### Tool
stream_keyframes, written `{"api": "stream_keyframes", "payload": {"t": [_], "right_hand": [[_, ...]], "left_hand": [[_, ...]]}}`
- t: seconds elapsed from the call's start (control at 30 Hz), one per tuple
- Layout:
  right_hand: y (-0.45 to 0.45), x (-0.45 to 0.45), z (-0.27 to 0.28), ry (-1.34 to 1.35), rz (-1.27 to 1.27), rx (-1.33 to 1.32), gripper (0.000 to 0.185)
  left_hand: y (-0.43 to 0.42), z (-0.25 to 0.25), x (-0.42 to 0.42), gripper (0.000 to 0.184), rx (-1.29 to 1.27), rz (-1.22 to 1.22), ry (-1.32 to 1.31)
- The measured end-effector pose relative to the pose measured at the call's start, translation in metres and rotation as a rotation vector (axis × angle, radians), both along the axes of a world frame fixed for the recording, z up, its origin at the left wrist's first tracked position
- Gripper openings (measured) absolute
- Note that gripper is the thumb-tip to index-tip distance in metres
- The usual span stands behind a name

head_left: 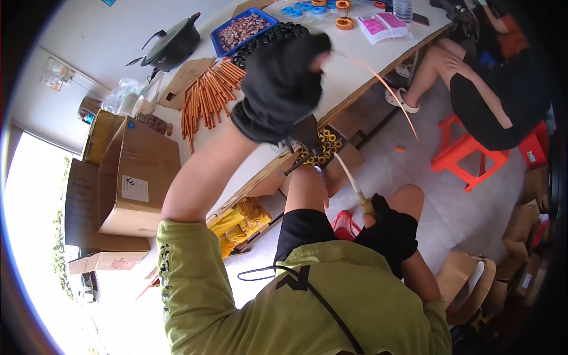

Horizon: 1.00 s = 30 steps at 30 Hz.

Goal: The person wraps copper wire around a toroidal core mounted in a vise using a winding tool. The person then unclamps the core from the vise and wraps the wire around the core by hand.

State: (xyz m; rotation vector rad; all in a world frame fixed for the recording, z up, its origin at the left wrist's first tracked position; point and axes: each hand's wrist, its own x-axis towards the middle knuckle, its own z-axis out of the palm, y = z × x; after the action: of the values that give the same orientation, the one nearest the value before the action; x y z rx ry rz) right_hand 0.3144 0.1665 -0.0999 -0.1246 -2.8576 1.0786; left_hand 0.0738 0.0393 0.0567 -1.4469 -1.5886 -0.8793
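Note:
My left hand (281,83), in a black fingerless glove, is raised over the table edge with its fingers closed on a thin copper wire (387,86). The wire curves away to the right and hangs free. My right hand (387,231), also black-gloved, is low near my knee. It grips a tool with a wooden handle (368,207) and a pale, narrow shaft (349,171); its exact kind is unclear. Beyond the shaft's tip, a box holds several yellow ring cores (325,147). Beside them, a dark fixture (305,135) is partly hidden by my left hand.
The white table (355,71) bears orange-brown rods (207,97), a blue tray (271,13) of small pieces, black rings (242,58), copper-wound rings (345,23) and a black pot (174,44). Cardboard boxes (142,171) stand left. A person (473,89) sits right on a red stool (464,160).

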Motion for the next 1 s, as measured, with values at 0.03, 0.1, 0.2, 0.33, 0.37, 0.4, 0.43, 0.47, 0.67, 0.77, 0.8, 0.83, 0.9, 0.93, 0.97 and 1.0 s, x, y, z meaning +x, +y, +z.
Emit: {"api": "stream_keyframes", "payload": {"t": [0.03, 0.1, 0.2, 0.33, 0.37, 0.4, 0.43, 0.47, 0.67, 0.77, 0.8, 0.83, 0.9, 0.93, 0.97, 1.0], "right_hand": [[-0.004, -0.010, 0.008, 0.112, 0.065, 0.015, 0.033], [-0.009, -0.024, 0.017, 0.328, 0.196, 0.036, 0.035], [-0.014, -0.038, 0.022, -0.132, 0.165, -0.338, 0.039], [-0.024, -0.042, 0.010, -0.081, 0.177, -0.417, 0.041], [-0.025, -0.044, 0.010, -0.058, 0.162, -0.425, 0.036], [-0.028, -0.045, 0.010, -0.036, 0.148, -0.433, 0.031], [-0.030, -0.046, 0.010, -0.014, 0.133, -0.441, 0.027], [-0.032, -0.046, 0.011, 0.015, 0.125, -0.393, 0.026], [-0.038, -0.048, 0.017, 0.165, 0.110, -0.323, 0.032], [-0.045, -0.055, 0.001, 0.239, 0.120, -0.409, 0.046], [-0.048, -0.058, -0.002, 0.318, 0.136, -0.417, 0.045], [-0.049, -0.061, 0.000, 0.243, 0.170, -0.495, 0.043], [-0.050, -0.066, 0.011, -0.070, 0.244, -0.705, 0.040], [-0.051, -0.070, 0.023, -0.205, 0.269, -0.885, 0.035], [-0.053, -0.073, 0.035, -0.348, 0.269, -1.053, 0.031], [-0.058, -0.077, 0.052, -0.384, 0.246, -1.271, 0.026]], "left_hand": [[0.000, 0.002, -0.015, 0.021, 0.057, 0.066, -0.018], [-0.004, -0.010, -0.048, 0.018, 0.107, 0.184, 0.079], [-0.002, -0.020, -0.066, 0.013, 0.210, 0.219, 0.014], [-0.010, -0.035, -0.076, 0.014, 0.190, 0.347, -0.027], [-0.014, -0.038, -0.077, 0.014, 0.213, 0.359, -0.031], [-0.018, -0.041, -0.078, 0.015, 0.235, 0.372, -0.034], [-0.020, -0.040, -0.076, 0.015, 0.257, 0.356, -0.009], [-0.023, -0.038, -0.074, 0.015, 0.279, 0.341, 0.015], [-0.029, -0.020, -0.055, 0.017, 0.209, 0.400, 0.174], [-0.031, -0.037, -0.064, 0.012, 0.188, 0.422, -0.077], [-0.031, -0.047, -0.071, 0.011, 0.191, 0.434, -0.171], [-0.029, -0.054, -0.075, 0.010, 0.192, 0.446, -0.266], [-0.024, -0.068, -0.079, 0.009, 0.237, 0.381, -0.413], [-0.024, -0.073, -0.081, 0.009, 0.244, 0.360, -0.536], [-0.024, -0.075, -0.081, 0.009, 0.250, 0.338, -0.659], [-0.025, -0.076, -0.080, 0.009, 0.204, 0.390, -0.670]]}}
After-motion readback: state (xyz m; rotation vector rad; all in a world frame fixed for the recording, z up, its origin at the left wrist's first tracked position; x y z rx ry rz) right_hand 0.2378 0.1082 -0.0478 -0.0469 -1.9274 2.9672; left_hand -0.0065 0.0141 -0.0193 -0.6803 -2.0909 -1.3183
